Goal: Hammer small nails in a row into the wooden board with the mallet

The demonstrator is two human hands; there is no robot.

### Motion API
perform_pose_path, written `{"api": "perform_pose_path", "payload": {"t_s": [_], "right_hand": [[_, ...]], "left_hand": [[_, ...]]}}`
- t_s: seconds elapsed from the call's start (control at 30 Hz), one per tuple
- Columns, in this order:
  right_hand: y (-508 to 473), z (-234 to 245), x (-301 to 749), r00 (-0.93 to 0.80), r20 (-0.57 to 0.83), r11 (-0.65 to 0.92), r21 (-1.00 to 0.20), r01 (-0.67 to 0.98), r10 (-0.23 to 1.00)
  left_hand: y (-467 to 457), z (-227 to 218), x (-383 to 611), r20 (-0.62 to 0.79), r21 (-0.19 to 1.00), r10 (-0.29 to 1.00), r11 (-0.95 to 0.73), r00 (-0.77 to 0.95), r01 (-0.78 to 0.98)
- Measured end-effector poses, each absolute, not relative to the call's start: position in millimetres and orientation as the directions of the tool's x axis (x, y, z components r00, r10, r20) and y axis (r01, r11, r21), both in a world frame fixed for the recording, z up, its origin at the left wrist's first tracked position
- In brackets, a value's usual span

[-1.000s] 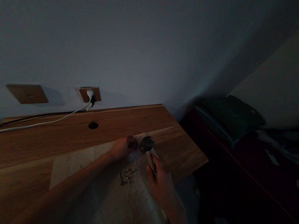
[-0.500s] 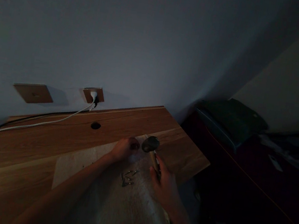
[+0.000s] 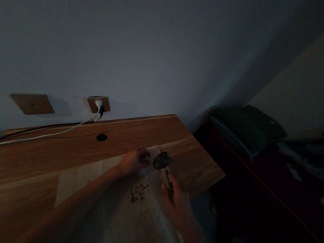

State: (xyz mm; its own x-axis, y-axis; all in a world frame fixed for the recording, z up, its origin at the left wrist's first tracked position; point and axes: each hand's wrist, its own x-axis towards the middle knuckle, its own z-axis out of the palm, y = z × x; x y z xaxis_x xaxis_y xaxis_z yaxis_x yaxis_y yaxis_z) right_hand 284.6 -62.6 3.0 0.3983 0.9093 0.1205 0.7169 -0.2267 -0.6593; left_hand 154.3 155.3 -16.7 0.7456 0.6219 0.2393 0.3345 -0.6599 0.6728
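Hammer (image 3: 161,161) with a round, dark head and a paler handle, held by a person's right hand (image 3: 178,203), whose fingers wrap around the handle. The head hangs beyond those fingers, just to the right of the left hand (image 3: 133,161). The left hand's fingers are curled inward; in the dim light one cannot tell whether they pinch anything. Under both hands lies a pale board (image 3: 133,231), resting on a wooden table (image 3: 196,155). Nearer the person, between the two hands, small metal pieces (image 3: 139,193), perhaps screws or nails, lie loosely grouped. The hammer looks stiff and sturdy, probably heaviest at the head, so the handle is the place to hold it, lower down for a fuller swing, closer to the head for control. The metal pieces look light, hard and apt to roll, best pinched by the shank.
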Motion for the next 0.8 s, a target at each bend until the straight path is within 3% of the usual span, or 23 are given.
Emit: {"api": "perform_pose_path", "payload": {"t_s": [0.2, 0.33, 0.43, 0.63, 0.8], "right_hand": [[-70, -7, 281, 0.416, 0.124, -0.236, -0.663, 0.71, 0.901], [-69, -7, 280, 0.403, 0.117, -0.241, -0.641, 0.728, 0.908], [-70, -6, 280, 0.411, 0.123, -0.247, -0.634, 0.733, 0.904], [-71, -3, 278, 0.406, 0.084, -0.273, -0.613, 0.741, 0.91], [-70, -6, 280, 0.399, 0.087, -0.259, -0.632, 0.73, 0.913]], "left_hand": [[143, 13, 131, 0.277, 0.594, 0.577, -0.732, 0.769, 0.335], [122, 32, 106, 0.139, 0.406, 0.38, -0.864, 0.914, 0.298], [110, 31, 99, 0.038, 0.309, 0.334, -0.9, 0.942, 0.307], [104, 29, 102, -0.038, 0.302, 0.327, -0.897, 0.944, 0.323], [120, 21, 105, 0.071, 0.308, 0.4, -0.88, 0.914, 0.362]]}}
